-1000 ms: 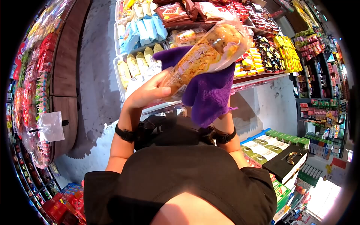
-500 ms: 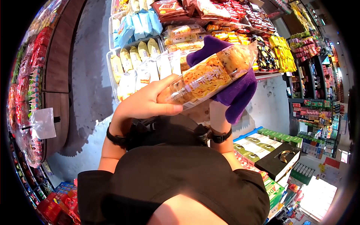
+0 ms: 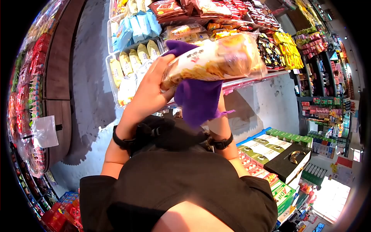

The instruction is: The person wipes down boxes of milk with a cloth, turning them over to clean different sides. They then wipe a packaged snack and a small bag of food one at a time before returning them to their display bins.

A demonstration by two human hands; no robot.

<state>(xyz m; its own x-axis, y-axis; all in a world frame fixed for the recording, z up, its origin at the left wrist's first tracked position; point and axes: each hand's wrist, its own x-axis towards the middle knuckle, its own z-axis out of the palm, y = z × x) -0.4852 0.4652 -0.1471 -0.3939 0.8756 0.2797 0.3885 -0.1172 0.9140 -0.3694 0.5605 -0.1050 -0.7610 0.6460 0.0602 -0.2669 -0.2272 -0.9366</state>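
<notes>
A long loaf of bread (image 3: 222, 58) in clear wrapping is held up in front of me, nearly level. My left hand (image 3: 151, 91) is closed around its left end. Under and behind the loaf is a purple cloth (image 3: 201, 100), hanging down in folds with a frayed edge. My right hand is hidden by the cloth and the loaf; only its wrist and forearm (image 3: 221, 129) show below. The cloth lies over that hand and appears to be held by it against the loaf's underside.
Ahead stand clear bins (image 3: 113, 73) of wrapped snacks, with blue packets (image 3: 137, 29), brown bags (image 3: 168, 9) and yellow packets (image 3: 288, 50). At right are stacked cartons and a black box (image 3: 288, 162). Hanging goods line a brown shelf unit (image 3: 58, 77) at left.
The loaf has rolled to show a paler side of its wrapping and tilted closer to level. The purple cloth and right forearm have shifted left beneath it.
</notes>
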